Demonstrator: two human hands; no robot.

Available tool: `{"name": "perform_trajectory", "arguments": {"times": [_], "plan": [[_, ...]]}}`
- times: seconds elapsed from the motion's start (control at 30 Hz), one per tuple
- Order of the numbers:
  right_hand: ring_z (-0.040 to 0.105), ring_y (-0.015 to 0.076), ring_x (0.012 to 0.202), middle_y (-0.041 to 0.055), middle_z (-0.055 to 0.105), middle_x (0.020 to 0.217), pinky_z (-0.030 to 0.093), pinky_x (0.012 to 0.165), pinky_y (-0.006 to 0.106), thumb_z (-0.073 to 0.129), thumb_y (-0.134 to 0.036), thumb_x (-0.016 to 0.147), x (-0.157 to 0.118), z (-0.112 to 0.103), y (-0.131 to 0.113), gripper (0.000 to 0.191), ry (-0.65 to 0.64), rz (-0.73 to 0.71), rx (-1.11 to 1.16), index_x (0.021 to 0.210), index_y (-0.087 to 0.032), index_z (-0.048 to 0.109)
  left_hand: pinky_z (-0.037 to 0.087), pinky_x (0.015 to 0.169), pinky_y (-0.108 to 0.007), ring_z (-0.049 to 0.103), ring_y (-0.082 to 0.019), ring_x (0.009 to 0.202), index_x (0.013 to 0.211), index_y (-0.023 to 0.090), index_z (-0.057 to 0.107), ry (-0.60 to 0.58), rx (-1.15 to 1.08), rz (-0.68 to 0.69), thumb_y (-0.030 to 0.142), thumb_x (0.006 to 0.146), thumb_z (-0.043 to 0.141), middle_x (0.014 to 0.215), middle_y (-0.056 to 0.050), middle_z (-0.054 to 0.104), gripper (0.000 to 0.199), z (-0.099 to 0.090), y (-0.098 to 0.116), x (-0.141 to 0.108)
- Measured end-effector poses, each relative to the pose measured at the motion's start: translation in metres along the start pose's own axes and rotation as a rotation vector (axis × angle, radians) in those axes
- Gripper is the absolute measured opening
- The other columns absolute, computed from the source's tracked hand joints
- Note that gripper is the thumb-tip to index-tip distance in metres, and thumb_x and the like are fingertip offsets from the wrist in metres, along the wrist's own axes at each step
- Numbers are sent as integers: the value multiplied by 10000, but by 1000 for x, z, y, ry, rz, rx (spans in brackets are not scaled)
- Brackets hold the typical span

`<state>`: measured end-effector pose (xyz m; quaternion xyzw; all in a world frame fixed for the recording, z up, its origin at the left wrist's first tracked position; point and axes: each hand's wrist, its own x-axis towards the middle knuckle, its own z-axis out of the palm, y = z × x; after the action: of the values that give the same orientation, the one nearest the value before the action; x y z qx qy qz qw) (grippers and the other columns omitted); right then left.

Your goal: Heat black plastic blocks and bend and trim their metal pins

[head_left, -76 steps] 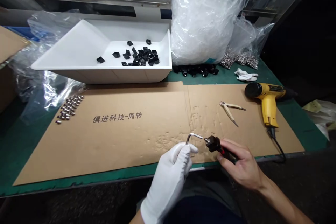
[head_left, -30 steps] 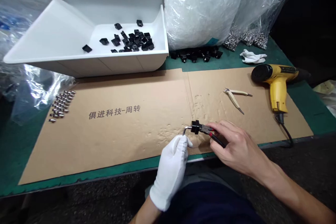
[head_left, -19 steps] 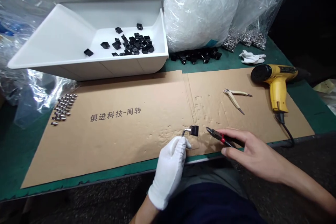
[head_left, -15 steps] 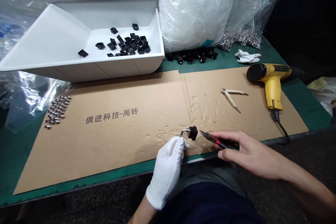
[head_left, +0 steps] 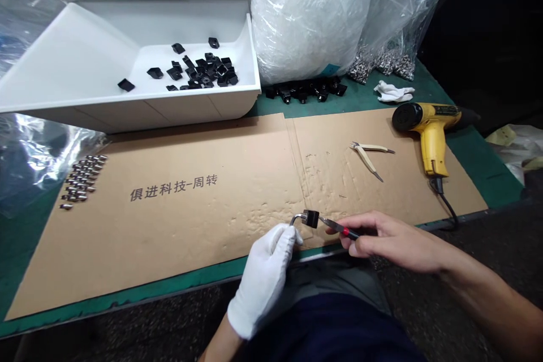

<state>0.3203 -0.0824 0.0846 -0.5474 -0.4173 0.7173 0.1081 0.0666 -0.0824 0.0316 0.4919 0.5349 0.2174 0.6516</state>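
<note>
My left hand [head_left: 265, 271], in a white glove, grips a bent metal rod [head_left: 296, 218] near the front edge of the cardboard. On the rod's end sits a black block [head_left: 311, 219]. My bare right hand [head_left: 382, 237] is closed around pliers [head_left: 339, 228] with black and red handles. The pliers' tip points left at the block's right side; whether it touches the block I cannot tell. Behind the hands, cream-handled pliers [head_left: 367, 159] lie spread on the cardboard [head_left: 190, 232].
A white tray [head_left: 169, 103] of black blocks stands at the back left, beside a big plastic bag [head_left: 314, 17]. Small metal parts [head_left: 85, 178] lie at the left. A yellow heat gun [head_left: 432, 144] with a cord and a white glove [head_left: 393, 91] lie right.
The pliers in my right hand have come closer to the black block, and their tip now reaches its right side. The whole view has shifted slightly.
</note>
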Motion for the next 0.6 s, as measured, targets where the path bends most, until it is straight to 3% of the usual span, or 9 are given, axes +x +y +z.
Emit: {"name": "perform_trajectory", "arguments": {"times": [0.17,0.3,0.47,0.6], "plan": [[421,159,759,-20,537,792,322,719,309,617,-224,787,4,2,0,191,28,13,-19,939,-223,731,377,641,-246,427,-125,644,787,197,588,21,106,68,477,1010,460,695,32,494,380,1,8,0],[377,150,722,-26,476,747,301,684,301,572,-222,802,7,2,-1,214,-32,-30,-20,963,-194,709,410,738,-251,516,-153,751,800,194,606,-14,134,112,404,1008,464,766,11,580,327,-1,11,1],[369,141,715,-22,482,778,280,649,282,555,-211,811,10,2,7,213,-73,-49,-42,980,-187,682,409,718,-245,526,-152,742,805,196,626,-49,124,106,388,1005,473,773,13,604,317,-2,13,0],[315,134,648,-37,413,707,262,598,275,532,-196,805,16,9,29,88,-101,-75,125,883,-202,571,392,660,-246,476,-139,673,784,204,590,-68,71,84,429,1020,441,710,27,543,359,5,10,0]]}}
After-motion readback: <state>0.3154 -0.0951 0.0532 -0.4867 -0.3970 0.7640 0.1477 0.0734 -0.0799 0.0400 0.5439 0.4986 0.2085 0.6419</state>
